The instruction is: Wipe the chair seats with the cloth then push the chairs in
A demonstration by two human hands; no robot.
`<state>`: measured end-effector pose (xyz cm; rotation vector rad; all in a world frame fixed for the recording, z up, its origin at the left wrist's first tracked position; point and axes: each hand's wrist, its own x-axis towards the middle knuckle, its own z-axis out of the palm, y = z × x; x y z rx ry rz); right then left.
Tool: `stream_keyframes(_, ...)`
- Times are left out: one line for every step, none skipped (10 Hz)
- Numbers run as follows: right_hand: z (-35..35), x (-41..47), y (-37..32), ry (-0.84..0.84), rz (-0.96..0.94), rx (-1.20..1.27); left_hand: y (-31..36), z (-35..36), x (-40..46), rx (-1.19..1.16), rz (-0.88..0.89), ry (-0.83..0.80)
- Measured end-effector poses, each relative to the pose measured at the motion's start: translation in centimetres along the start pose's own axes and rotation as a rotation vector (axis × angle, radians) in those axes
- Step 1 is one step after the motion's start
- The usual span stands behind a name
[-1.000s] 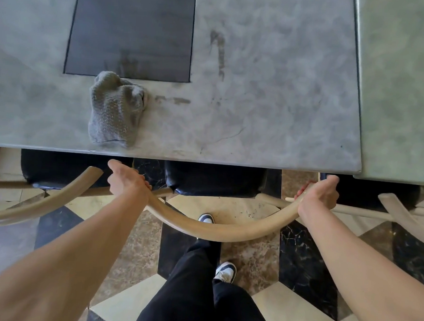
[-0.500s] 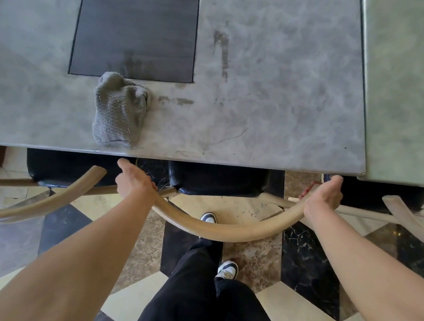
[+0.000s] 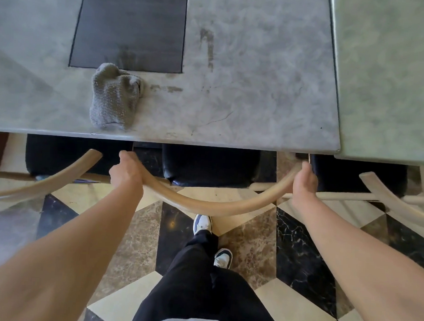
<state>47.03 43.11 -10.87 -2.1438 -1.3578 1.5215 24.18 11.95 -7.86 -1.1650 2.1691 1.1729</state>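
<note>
The middle chair has a curved pale wooden backrest (image 3: 211,205) and a black seat (image 3: 209,166) tucked mostly under the grey marbled table (image 3: 258,101). My left hand (image 3: 126,173) grips the backrest's left end, and my right hand (image 3: 304,181) grips its right end. A crumpled grey cloth (image 3: 114,97) lies on the table near its front edge, up and left of my left hand, with neither hand on it.
A second chair (image 3: 57,176) with a black seat stands to the left and a third chair (image 3: 381,191) to the right, both partly under the tabletops. A greenish table (image 3: 392,79) adjoins on the right. My legs and shoes (image 3: 202,225) stand on the checkered floor.
The middle chair has slid further under the table, so less of its black seat shows. Both hands kept their grip on the backrest and moved forward with it.
</note>
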Motion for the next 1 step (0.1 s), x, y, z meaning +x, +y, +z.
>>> stream_keyframes(-1.02, -1.58, 1.31, -0.030, -0.067, -0.064, -3.02, -1.16, -1.03, 0.136, 0.137, -0.044)
